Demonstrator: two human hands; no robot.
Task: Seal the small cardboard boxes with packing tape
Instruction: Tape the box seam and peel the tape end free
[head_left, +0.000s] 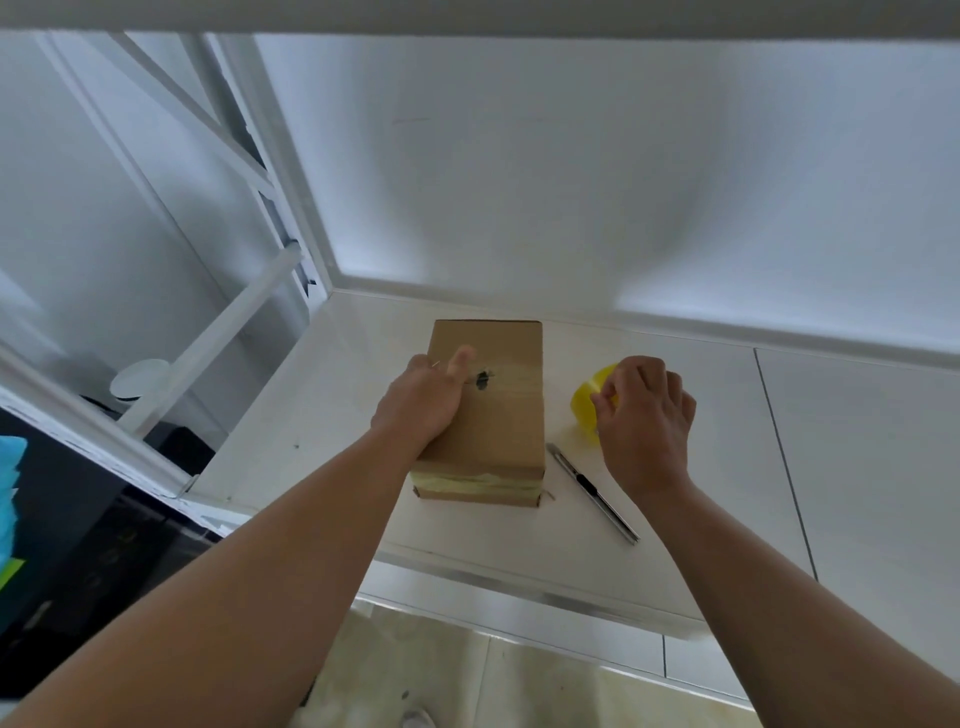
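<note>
My two bare arms reach forward, side by side. My left hand (421, 400) lies palm down on the box (498, 431), thumb flat on top and fingers bent over its left side. My right hand (647, 415) is curled, with its fingertips pinching the tape roll (587, 402).

Tape (589, 402): mostly behind the right hand (647, 415); only a yellow curve shows.
Tape end: too small to tell whether the fingertips pinch it.
Left hand (421, 402): fingers wrap over the box (498, 426) edge, out of sight; the thumb lies on top.
Box: left and far walls hidden.
Dark mark (483, 379): beside the thumb, too small to identify.
Blue thing (10, 499): cut off by the left edge.
Forearms: cut off by the bottom edge.
</note>
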